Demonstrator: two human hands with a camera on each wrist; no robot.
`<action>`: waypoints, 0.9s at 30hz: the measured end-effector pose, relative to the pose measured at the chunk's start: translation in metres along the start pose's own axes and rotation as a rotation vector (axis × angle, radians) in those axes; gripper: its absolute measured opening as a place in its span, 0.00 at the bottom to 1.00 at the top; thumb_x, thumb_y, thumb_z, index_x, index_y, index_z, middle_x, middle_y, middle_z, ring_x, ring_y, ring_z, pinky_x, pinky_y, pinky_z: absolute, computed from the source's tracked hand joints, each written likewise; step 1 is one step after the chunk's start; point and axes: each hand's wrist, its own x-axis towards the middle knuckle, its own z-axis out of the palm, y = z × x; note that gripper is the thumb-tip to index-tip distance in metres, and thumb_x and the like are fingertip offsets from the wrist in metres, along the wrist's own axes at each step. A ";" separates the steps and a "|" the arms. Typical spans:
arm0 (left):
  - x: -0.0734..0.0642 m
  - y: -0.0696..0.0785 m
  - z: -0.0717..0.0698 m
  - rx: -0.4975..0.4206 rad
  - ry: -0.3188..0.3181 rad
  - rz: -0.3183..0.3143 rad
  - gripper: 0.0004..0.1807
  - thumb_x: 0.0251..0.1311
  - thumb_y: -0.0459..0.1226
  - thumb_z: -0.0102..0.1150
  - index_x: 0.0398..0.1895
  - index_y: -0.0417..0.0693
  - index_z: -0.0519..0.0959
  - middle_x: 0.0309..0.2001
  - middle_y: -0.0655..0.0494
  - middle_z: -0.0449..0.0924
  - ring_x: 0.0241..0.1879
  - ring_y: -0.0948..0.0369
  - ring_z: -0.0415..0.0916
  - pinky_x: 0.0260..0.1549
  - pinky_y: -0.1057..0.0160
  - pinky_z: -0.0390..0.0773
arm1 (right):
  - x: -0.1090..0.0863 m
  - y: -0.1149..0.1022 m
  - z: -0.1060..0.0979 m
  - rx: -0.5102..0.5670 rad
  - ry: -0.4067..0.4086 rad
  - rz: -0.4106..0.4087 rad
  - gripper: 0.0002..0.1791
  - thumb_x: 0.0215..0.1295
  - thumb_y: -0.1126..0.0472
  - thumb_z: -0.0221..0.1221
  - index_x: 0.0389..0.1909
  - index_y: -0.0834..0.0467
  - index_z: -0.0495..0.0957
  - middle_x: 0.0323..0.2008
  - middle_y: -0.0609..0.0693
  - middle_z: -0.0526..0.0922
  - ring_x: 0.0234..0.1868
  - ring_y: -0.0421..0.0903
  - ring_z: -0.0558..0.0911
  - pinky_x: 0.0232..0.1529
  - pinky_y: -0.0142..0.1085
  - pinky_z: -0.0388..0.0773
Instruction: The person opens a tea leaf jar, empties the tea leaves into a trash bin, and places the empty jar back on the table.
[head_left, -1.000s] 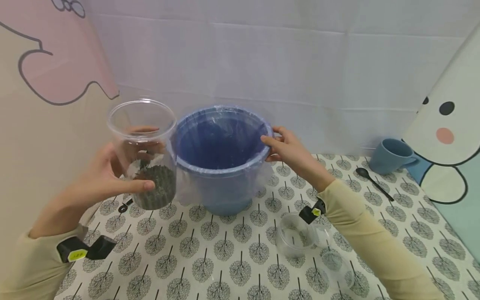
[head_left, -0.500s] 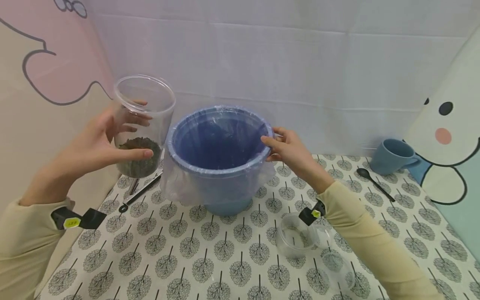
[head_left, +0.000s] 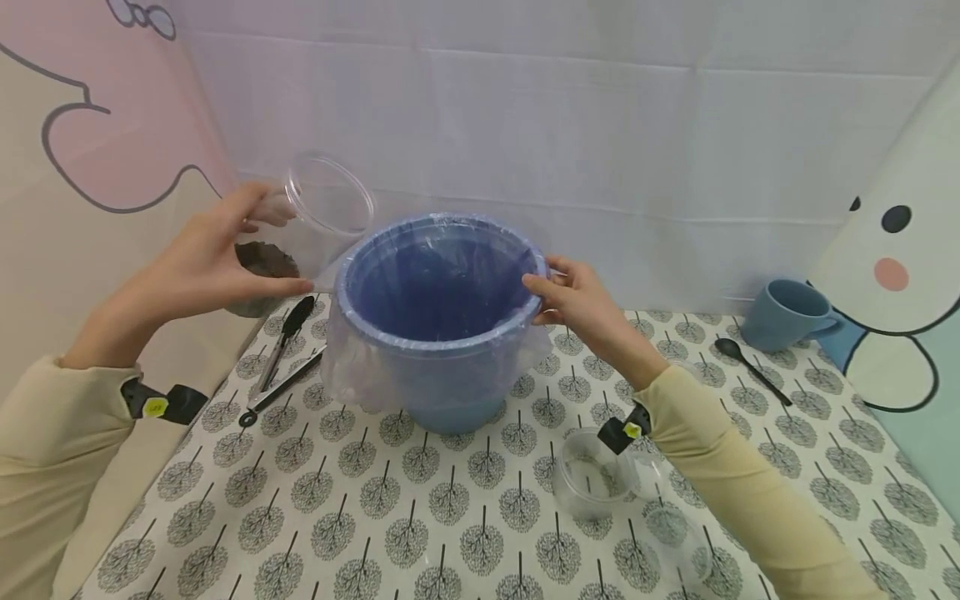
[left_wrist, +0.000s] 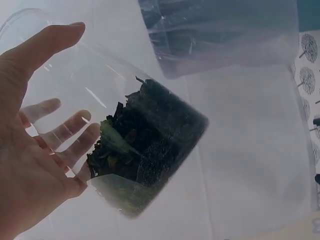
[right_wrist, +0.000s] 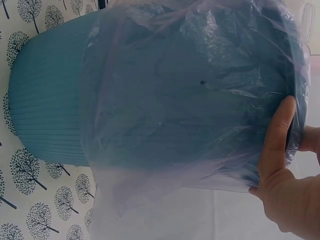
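My left hand grips a clear plastic cup, tilted with its mouth leaning right toward a blue bin. Dark wet tea leaves with a greenish piece lie in its lower end, as the left wrist view shows. The blue bin stands on the table, a thin translucent bag lining it and folded over its rim. At the rim's right side my right hand pinches the bin's edge through the bag, thumb on the inner side and fingers outside.
Tongs lie left of the bin. Near my right forearm stands a clear tub, with a clear lid beside it. A black spoon and a blue mug sit at the far right. A white curtain hangs behind.
My left hand has raised the cup and tipped its mouth rightward toward the bin; the tongs beneath have come into sight. My right hand stays on the rim.
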 end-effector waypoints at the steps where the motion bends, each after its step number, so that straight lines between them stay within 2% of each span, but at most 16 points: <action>1: 0.001 -0.001 0.000 0.008 -0.003 0.012 0.53 0.36 0.32 0.80 0.70 0.49 0.61 0.58 0.44 0.72 0.57 0.50 0.67 0.61 0.44 0.65 | 0.000 0.000 0.000 -0.002 0.001 0.000 0.29 0.73 0.64 0.51 0.70 0.67 0.57 0.41 0.57 0.83 0.26 0.38 0.81 0.31 0.28 0.82; 2: 0.003 -0.002 -0.001 0.025 0.001 0.034 0.54 0.35 0.32 0.80 0.71 0.48 0.61 0.58 0.44 0.72 0.56 0.49 0.67 0.60 0.42 0.65 | 0.000 0.000 0.000 -0.004 0.002 0.001 0.29 0.73 0.64 0.51 0.71 0.67 0.57 0.42 0.58 0.83 0.26 0.38 0.81 0.31 0.28 0.82; 4: 0.005 -0.003 -0.001 0.058 0.009 0.075 0.55 0.34 0.31 0.80 0.72 0.47 0.61 0.57 0.43 0.72 0.56 0.48 0.67 0.59 0.46 0.65 | 0.000 0.000 0.001 -0.009 0.006 0.003 0.29 0.73 0.64 0.52 0.71 0.66 0.57 0.46 0.62 0.81 0.26 0.39 0.81 0.32 0.29 0.82; 7: 0.010 -0.005 -0.001 0.120 0.013 0.123 0.55 0.34 0.31 0.80 0.71 0.45 0.61 0.55 0.41 0.72 0.55 0.46 0.68 0.55 0.48 0.65 | 0.000 0.000 0.001 -0.012 0.006 0.003 0.29 0.73 0.64 0.52 0.71 0.67 0.57 0.46 0.63 0.81 0.26 0.39 0.81 0.32 0.29 0.82; 13: 0.017 -0.004 -0.002 0.279 -0.004 0.170 0.54 0.33 0.34 0.80 0.70 0.40 0.62 0.51 0.35 0.71 0.51 0.40 0.68 0.47 0.38 0.67 | -0.001 0.000 0.001 -0.011 0.004 0.000 0.29 0.73 0.64 0.52 0.71 0.67 0.57 0.42 0.59 0.82 0.26 0.39 0.81 0.32 0.29 0.82; 18: 0.021 0.000 -0.004 0.377 -0.007 0.165 0.54 0.34 0.36 0.80 0.70 0.41 0.62 0.52 0.34 0.70 0.50 0.39 0.67 0.45 0.35 0.65 | -0.002 0.000 0.001 -0.010 -0.002 -0.004 0.29 0.73 0.64 0.52 0.71 0.66 0.57 0.40 0.56 0.83 0.25 0.38 0.80 0.32 0.29 0.82; 27: 0.027 0.006 -0.008 0.499 -0.054 0.130 0.54 0.40 0.38 0.77 0.73 0.46 0.59 0.60 0.34 0.65 0.58 0.32 0.60 0.52 0.31 0.59 | -0.003 -0.001 0.001 -0.005 -0.005 -0.008 0.28 0.73 0.64 0.52 0.71 0.66 0.58 0.39 0.55 0.83 0.24 0.39 0.80 0.32 0.29 0.82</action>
